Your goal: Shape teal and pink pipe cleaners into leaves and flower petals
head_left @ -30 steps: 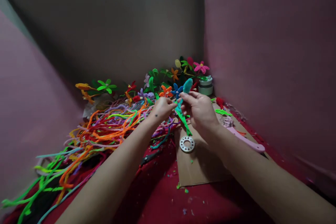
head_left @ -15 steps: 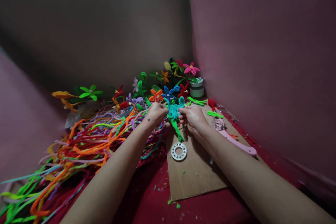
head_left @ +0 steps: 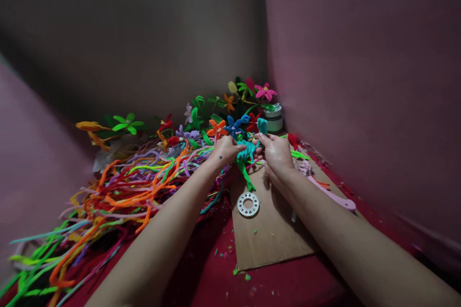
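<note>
Over the head-camera feed I see a turquoise flower (head_left: 246,151) between my hands, above the far left part of the cardboard (head_left: 273,244), its green stem (head_left: 247,176) slanting down and slightly right toward a white ring (head_left: 248,213). My left hand (head_left: 226,150) pinches the flower's left edge; my right hand (head_left: 276,154), just beside its right, grasps an upright turquoise loop (head_left: 262,126). Whether stem touches cardboard, I cannot tell.

Fuzzy bundle (head_left: 246,150) is loud turquoise with a neon green stem (head_left: 246,176), ring (head_left: 248,214)'s white with holes all round, strands (head_left: 124,202) on the left are total rainbow.
</note>
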